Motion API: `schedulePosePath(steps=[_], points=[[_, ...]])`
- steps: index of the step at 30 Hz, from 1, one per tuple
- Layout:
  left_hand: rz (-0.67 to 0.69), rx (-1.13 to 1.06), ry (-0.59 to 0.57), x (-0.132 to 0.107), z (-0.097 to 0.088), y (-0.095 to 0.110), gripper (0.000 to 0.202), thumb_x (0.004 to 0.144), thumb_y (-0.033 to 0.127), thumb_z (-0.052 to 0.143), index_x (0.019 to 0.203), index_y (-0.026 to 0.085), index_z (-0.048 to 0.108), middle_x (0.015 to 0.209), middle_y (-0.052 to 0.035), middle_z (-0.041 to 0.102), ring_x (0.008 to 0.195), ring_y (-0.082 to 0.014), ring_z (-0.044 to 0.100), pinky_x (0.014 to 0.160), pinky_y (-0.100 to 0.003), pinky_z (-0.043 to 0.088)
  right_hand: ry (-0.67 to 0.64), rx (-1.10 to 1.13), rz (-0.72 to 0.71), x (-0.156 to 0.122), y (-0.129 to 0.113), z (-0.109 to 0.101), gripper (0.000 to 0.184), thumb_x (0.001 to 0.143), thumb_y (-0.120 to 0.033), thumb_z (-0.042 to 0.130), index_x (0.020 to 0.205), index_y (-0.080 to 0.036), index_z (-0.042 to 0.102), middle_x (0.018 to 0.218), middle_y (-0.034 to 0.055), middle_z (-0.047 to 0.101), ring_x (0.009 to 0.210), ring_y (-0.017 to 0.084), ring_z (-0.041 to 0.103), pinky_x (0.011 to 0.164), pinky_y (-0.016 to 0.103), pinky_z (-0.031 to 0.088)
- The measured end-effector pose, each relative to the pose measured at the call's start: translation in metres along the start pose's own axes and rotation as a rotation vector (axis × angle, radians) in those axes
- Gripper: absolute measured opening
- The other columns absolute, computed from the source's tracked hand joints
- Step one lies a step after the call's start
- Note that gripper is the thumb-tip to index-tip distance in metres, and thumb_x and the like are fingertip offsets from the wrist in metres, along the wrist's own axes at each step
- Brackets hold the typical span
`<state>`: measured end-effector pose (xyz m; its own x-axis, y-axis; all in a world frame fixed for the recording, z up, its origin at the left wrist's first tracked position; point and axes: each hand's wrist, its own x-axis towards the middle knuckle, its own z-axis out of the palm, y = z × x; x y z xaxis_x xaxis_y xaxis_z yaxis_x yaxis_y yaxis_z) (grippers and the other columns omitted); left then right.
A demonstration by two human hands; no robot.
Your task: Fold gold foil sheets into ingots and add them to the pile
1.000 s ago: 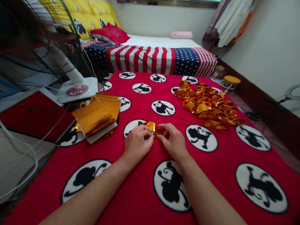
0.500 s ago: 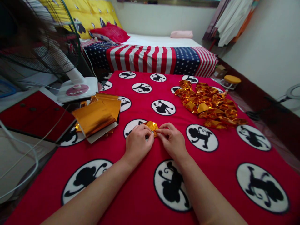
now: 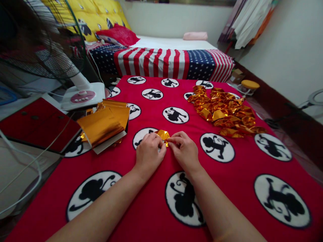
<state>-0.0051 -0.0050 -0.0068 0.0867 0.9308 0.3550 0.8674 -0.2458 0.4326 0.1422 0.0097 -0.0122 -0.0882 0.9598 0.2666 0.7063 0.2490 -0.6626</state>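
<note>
Head view: I see left hand and right hand pinching small gold foil together; foil sheets lie beyond left hand, foil chain beyond right hand.

Left hand: back upward, fingers curled down and inward, pinching.
Right hand: back upward, fingers bent toward the left hand, tips pinched together.
Between the hands: just apart, fingertips almost meeting.
Left forearm: bare, reaching in from lower left.
Right forearm: bare, reaching in from lower right.
</note>
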Motion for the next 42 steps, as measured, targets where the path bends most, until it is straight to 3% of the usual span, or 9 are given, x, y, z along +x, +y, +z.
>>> schedulePosePath(steps=[31, 35, 38, 42], points=[[0.0, 0.114, -0.032, -0.0013, -0.0005, 0.0037, 0.012, 0.087, 0.023, 0.059, 0.076, 0.02, 0.056, 0.09, -0.0051, 0.061, 0.093, -0.0228, 0.056, 0.079, -0.033, 0.046, 0.019, -0.057, 0.012, -0.0024, -0.0029, 0.0023, 0.01, 0.084, -0.027, 0.066, 0.09, -0.027, 0.074, 0.095, -0.0011, 0.067, 0.074, 0.013, 0.062, 0.058, 0.025, 0.04], [-0.011, 0.112, -0.043, -0.0003, -0.0021, 0.0039, 0.003, 0.087, 0.023, 0.059, 0.089, 0.02, 0.06, 0.091, -0.0057, 0.061, 0.093, -0.0236, 0.055, 0.079, -0.034, 0.046, 0.016, -0.051, 0.014, -0.0023, -0.0037, 0.0014, 0.01, 0.084, -0.026, 0.067, 0.09, -0.027, 0.074, 0.094, -0.0007, 0.067, 0.073, 0.013, 0.061, 0.058, 0.025, 0.04], [0.01, 0.102, -0.043, -0.0005, -0.0024, 0.0031, 0.018, 0.088, 0.024, 0.059, 0.106, 0.022, 0.063, 0.096, -0.0056, 0.062, 0.097, -0.0236, 0.055, 0.08, -0.033, 0.046, 0.015, -0.054, 0.014, -0.0021, -0.0039, 0.001, 0.01, 0.084, -0.026, 0.066, 0.09, -0.027, 0.074, 0.094, -0.0008, 0.067, 0.073, 0.013, 0.061, 0.059, 0.025, 0.04], [0.024, 0.072, -0.038, -0.001, -0.0015, 0.0, 0.018, 0.09, 0.026, 0.059, 0.104, 0.026, 0.069, 0.095, -0.0051, 0.062, 0.096, -0.0225, 0.056, 0.08, -0.032, 0.046, 0.013, -0.052, 0.02, -0.0017, -0.0034, 0.0018, 0.011, 0.084, -0.026, 0.066, 0.091, -0.028, 0.075, 0.095, -0.0011, 0.067, 0.073, 0.013, 0.061, 0.059, 0.025, 0.04]])
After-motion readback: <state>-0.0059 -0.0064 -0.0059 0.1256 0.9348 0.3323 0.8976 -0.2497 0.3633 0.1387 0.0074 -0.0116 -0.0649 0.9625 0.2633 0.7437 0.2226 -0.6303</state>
